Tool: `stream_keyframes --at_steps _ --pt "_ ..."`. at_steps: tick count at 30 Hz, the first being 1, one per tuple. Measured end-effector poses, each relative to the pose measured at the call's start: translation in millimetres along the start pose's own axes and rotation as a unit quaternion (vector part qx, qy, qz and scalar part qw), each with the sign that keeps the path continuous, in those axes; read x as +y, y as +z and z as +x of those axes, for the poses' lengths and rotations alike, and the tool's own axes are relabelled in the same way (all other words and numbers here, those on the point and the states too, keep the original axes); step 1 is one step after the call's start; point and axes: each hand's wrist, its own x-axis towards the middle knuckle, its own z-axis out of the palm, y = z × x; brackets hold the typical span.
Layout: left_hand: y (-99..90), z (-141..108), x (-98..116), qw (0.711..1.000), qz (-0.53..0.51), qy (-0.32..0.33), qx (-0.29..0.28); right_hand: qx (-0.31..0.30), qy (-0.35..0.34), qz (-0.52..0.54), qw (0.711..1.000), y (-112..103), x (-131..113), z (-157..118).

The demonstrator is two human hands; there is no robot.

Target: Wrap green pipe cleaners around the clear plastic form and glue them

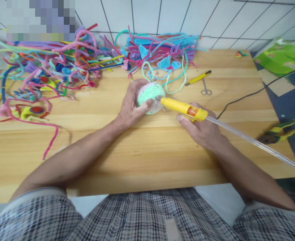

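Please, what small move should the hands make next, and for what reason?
Probably the right hand should press a little glue from the yellow glue gun onto the ball: the nozzle is at its bare, clear patch, beside the green wrapping, and the left hand holds the ball.

A pale wooden tabletop (137,160) with visible grain carries a tangled heap of colourful fuzzy stems (59,67) at its left. Beside it, along the back, lies a mostly blue and pink bundle (165,43). A yellow cutter (198,78) lies near small scissors (206,91); pliers (275,133) overhang the right edge, and a black cord (248,95) crosses nearby.
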Motion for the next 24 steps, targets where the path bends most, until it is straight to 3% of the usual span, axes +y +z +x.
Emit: stream_keyframes --at_steps 7,24 --pt "-0.2 0.1 -0.3 1.0 0.004 -0.006 0.004 0.018 -0.023 -0.002 1.0 -0.4 1.7 0.4" --pt "-0.7 0.0 -2.0 1.0 0.013 0.003 0.003 -0.024 0.02 -0.008 0.999 0.7 3.7 4.9"
